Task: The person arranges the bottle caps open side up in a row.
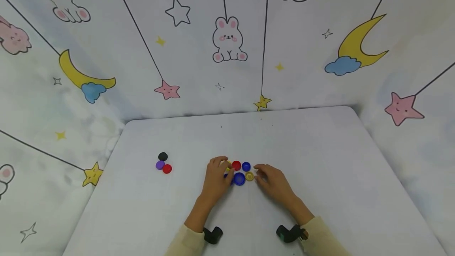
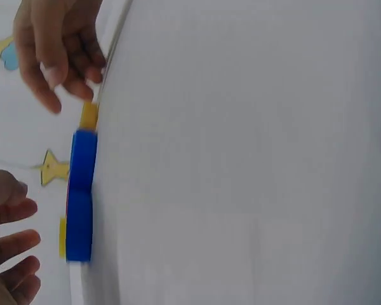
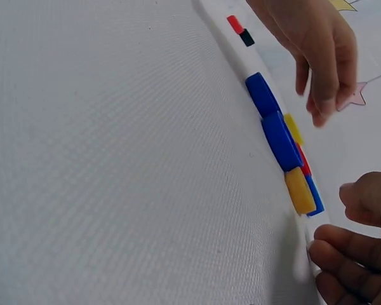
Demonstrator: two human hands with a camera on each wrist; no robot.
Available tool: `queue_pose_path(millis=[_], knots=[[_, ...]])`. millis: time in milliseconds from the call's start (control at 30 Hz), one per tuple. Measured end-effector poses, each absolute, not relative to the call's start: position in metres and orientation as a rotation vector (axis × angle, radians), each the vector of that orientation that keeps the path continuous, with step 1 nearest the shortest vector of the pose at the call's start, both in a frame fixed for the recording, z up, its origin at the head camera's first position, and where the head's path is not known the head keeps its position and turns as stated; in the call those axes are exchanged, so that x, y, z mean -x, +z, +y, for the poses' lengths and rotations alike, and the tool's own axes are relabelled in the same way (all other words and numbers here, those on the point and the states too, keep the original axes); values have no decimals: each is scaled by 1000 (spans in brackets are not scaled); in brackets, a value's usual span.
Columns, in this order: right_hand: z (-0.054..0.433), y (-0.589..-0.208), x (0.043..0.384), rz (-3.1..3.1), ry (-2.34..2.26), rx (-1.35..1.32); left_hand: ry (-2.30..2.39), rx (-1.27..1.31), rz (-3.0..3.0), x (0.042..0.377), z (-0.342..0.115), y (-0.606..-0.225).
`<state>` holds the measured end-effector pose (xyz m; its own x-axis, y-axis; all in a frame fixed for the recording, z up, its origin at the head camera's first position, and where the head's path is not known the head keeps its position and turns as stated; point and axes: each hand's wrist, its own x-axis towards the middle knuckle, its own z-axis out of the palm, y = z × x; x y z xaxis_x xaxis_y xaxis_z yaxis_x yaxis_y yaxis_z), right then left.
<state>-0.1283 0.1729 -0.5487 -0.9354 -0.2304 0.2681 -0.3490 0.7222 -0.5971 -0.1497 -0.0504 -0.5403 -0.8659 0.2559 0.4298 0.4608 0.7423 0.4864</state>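
Small round plastic caps lie in a tight two-row group on the table between both hands. In the head view a red cap [image 1: 236, 165] and a small blue cap [image 1: 246, 166] form the back row with a partly hidden yellow one. A larger blue cap [image 1: 239, 179] and a gold-yellow cap [image 1: 249, 176] are in front, beside another blue one mostly hidden. My left hand [image 1: 216, 179] hovers at the group's left side, fingers loosely bent, holding nothing. At the right side my right hand [image 1: 275, 184] has its loosely bent fingertips close to the gold-yellow cap, also holding nothing.
Further left on the white table [image 1: 142, 216] a black cap [image 1: 162, 156], a purple cap [image 1: 160, 165] and a red cap [image 1: 167, 168] lie together. A wall [image 1: 199, 62] with cartoon drawings rises behind the table's far edge.
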Motion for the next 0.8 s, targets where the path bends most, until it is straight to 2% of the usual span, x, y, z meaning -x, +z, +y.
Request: queue_pose_path(millis=[367,567,800], knots=[[169,-543,123,-2838,936,-525,-562,-89,-2738,146,-125,-536],[166,-542,123,-2843,932,-551,-535,-243,-2807,137,-148,-540],[165,-543,121,-2809,990,-518,-556,-226,-2780,137,-168,-542]])
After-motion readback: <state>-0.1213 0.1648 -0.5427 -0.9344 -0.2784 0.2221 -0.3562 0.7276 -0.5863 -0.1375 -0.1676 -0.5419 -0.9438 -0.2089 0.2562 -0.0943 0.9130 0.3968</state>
